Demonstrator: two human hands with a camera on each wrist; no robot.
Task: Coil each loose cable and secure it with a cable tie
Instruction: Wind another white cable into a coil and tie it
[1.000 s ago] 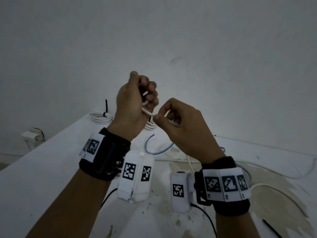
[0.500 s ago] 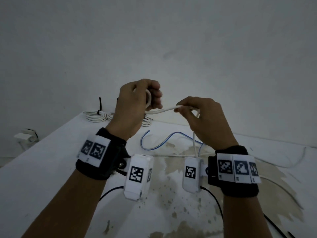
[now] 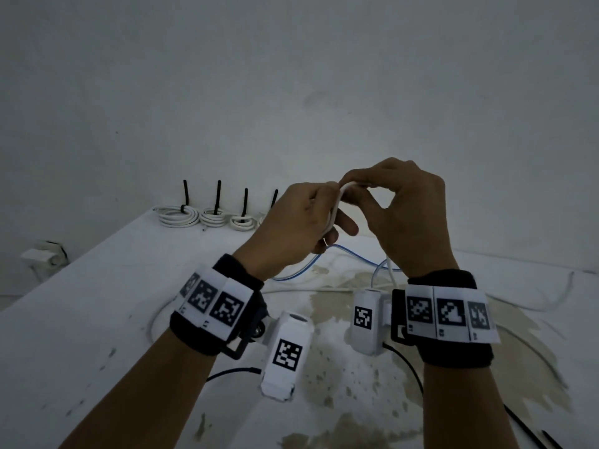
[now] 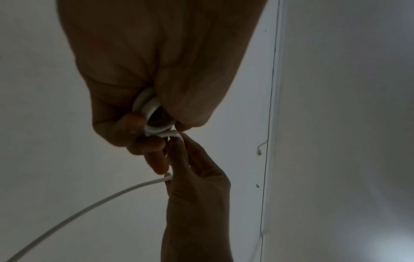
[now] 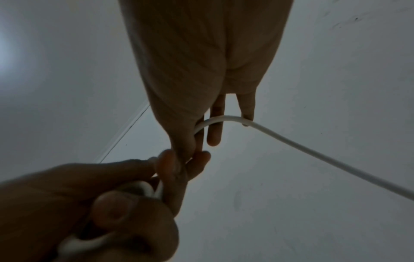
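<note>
Counter [image 3: 81, 319]: bare white stretch at 8 o'clock, passable. Tied white coils [image 3: 176, 215] with upright black ties line back edge at 11 o'clock, close against wall [image 3: 291, 76]. Loose blue cable [image 3: 353, 254] and white cable [image 3: 534, 306] cross centre toward 3 o'clock.

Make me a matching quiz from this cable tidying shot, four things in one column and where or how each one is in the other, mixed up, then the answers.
Things
1. left hand
2. right hand
3. tied coils
4. blue cable

States
A. lies loose on the table under the hands
B. feeds the white cable toward the other hand
C. in a row at the table's far edge, black ties upright
D. grips a small coil of white cable

Pairs: 1-D, 2-B, 3-C, 4-A
</note>
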